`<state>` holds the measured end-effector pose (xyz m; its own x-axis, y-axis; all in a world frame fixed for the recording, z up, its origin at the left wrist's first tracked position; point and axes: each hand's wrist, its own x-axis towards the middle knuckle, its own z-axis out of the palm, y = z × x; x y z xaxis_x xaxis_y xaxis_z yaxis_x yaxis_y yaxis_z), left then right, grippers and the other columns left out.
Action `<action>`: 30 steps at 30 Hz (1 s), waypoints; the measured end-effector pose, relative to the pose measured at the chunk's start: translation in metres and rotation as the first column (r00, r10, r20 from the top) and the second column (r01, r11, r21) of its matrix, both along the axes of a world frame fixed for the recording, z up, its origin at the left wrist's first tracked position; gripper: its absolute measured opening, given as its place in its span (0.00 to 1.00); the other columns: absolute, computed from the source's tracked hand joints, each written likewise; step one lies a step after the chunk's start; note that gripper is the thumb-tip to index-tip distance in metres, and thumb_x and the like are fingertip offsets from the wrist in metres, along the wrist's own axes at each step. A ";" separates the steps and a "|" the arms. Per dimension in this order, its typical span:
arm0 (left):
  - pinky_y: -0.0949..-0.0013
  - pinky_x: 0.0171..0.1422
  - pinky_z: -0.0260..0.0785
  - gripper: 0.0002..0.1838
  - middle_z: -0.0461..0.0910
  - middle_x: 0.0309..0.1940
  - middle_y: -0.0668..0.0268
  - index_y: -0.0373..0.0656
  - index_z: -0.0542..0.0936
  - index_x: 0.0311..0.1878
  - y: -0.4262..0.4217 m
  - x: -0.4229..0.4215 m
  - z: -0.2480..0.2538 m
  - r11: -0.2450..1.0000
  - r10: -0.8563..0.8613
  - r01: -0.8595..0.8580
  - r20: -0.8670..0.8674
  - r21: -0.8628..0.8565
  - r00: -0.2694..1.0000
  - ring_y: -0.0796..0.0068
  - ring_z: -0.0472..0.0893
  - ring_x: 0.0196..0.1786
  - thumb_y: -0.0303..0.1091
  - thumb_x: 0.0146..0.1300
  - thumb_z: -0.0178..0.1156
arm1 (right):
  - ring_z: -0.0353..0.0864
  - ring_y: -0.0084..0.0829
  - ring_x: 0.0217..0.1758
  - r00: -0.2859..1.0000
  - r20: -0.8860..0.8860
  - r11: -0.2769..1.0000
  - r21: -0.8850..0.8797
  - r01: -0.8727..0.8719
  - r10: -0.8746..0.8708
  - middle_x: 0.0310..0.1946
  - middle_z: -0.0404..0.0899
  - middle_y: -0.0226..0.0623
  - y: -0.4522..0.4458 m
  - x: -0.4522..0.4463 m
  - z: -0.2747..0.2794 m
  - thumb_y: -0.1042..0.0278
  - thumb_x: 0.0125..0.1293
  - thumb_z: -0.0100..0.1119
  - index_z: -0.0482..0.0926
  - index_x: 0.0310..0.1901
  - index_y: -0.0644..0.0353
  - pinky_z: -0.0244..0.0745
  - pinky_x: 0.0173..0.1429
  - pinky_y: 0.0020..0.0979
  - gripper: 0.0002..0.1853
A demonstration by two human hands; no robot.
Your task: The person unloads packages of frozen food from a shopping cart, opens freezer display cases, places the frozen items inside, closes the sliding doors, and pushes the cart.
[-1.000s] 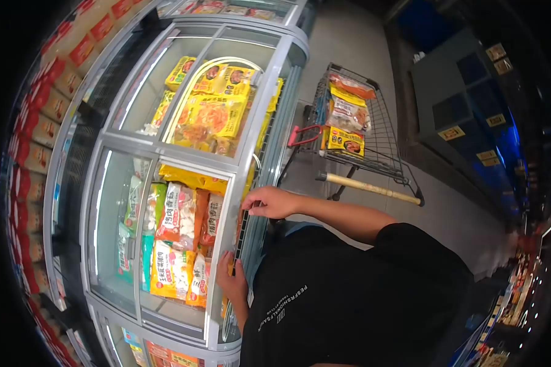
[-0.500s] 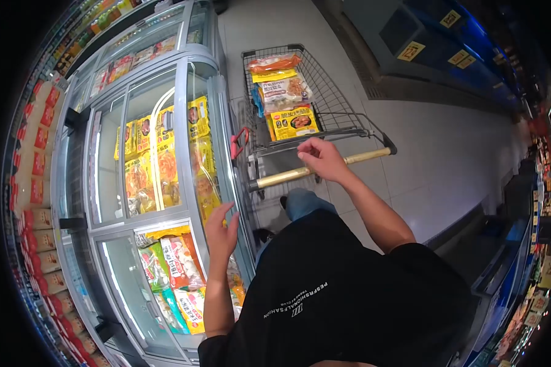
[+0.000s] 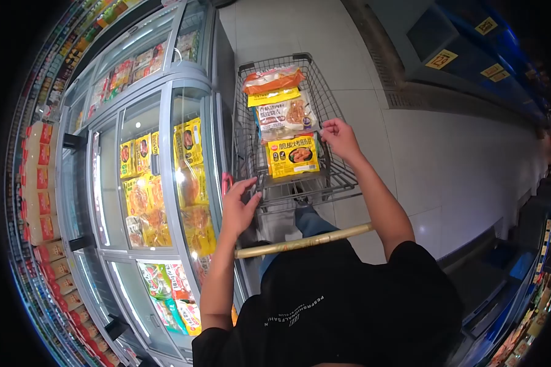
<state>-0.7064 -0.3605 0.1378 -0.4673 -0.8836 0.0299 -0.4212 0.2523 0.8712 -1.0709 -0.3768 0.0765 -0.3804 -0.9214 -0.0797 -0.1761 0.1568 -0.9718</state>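
A wire shopping cart [image 3: 343, 177] stands in front of me, its pale handle bar [image 3: 306, 241] close to my waist. Inside lie a yellow food package [image 3: 292, 156], a white and brown package [image 3: 286, 115] and an orange package [image 3: 273, 79]. My right hand [image 3: 339, 138] is at the right side of the basket, beside the packages, thumb and fingers drawn together; whether it touches anything is unclear. At the cart's near left corner, my left hand [image 3: 241, 207] has its fingers apart and holds nothing.
Glass-topped freezers [image 3: 172, 165] with yellow packages [image 3: 146, 196] inside run along the left. Shelves with red and white packs [image 3: 41, 180] stand beyond them. Dark blue display boxes [image 3: 453, 46] are at the upper right, and a grey tiled floor [image 3: 404, 159] lies right of the cart.
Both hands have moved away from the freezer edge to the cart. The cart now appears closer to my body, with its handle at my waist, and the view has turned toward it.
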 end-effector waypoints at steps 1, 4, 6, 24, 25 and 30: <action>0.67 0.65 0.72 0.22 0.83 0.53 0.57 0.37 0.79 0.61 -0.016 -0.008 -0.009 0.990 0.058 -0.046 -0.082 0.134 0.995 0.70 0.82 0.56 0.23 0.63 0.67 | 0.82 0.22 0.37 1.000 -0.029 1.000 0.006 0.005 -0.005 0.34 0.83 0.34 -0.019 -0.011 -0.009 0.74 0.65 0.65 0.78 0.48 0.66 0.79 0.43 0.27 0.12; 0.72 0.63 0.73 0.24 0.81 0.58 0.58 0.36 0.75 0.65 -0.069 -0.029 -0.028 0.898 0.240 -0.122 -0.240 0.423 0.941 0.74 0.81 0.56 0.23 0.66 0.66 | 0.84 0.25 0.36 0.999 -0.028 0.997 0.071 -0.014 0.016 0.34 0.84 0.36 -0.073 -0.036 -0.033 0.70 0.62 0.68 0.78 0.48 0.66 0.80 0.43 0.28 0.15; 0.72 0.63 0.73 0.23 0.81 0.58 0.58 0.35 0.76 0.65 -0.102 -0.045 -0.029 0.890 0.270 -0.169 -0.192 0.423 0.943 0.75 0.81 0.56 0.23 0.66 0.66 | 0.85 0.28 0.37 0.981 -0.187 0.994 0.109 -0.029 0.050 0.34 0.85 0.38 -0.108 -0.048 -0.052 0.67 0.60 0.69 0.78 0.49 0.65 0.80 0.43 0.30 0.18; 0.62 0.63 0.72 0.46 0.75 0.62 0.45 0.38 0.57 0.78 -0.382 -0.182 -0.148 0.830 0.334 -0.338 0.090 0.443 0.938 0.60 0.80 0.59 0.39 0.63 0.71 | 0.86 0.39 0.49 0.978 -0.208 0.961 0.267 0.079 -0.023 0.47 0.86 0.47 -0.336 -0.089 -0.169 0.54 0.59 0.75 0.84 0.51 0.65 0.80 0.52 0.36 0.25; 0.62 0.62 0.73 0.44 0.76 0.62 0.44 0.34 0.60 0.76 -0.382 -0.193 -0.138 0.777 0.392 -0.364 0.058 0.514 0.918 0.60 0.81 0.58 0.38 0.62 0.72 | 0.87 0.38 0.44 0.957 -0.290 0.957 0.276 0.089 -0.005 0.41 0.87 0.45 -0.329 -0.088 -0.156 0.55 0.58 0.75 0.86 0.45 0.64 0.80 0.48 0.36 0.21; 0.62 0.56 0.76 0.28 0.87 0.45 0.51 0.32 0.83 0.53 -0.427 -0.190 -0.236 0.848 0.389 -0.438 0.211 0.300 0.897 0.63 0.86 0.48 0.47 0.60 0.72 | 0.88 0.42 0.36 0.925 -0.359 0.956 0.211 0.206 -0.120 0.30 0.88 0.41 -0.314 -0.087 -0.165 0.57 0.56 0.76 0.89 0.34 0.58 0.81 0.49 0.40 0.13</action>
<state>-0.8967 -0.7875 -0.0981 -0.0343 -0.9414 -0.3357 -0.5422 -0.2646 0.7975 -1.1581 -0.6909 -0.0880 -0.5672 -0.8133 -0.1298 -0.4396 0.4323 -0.7873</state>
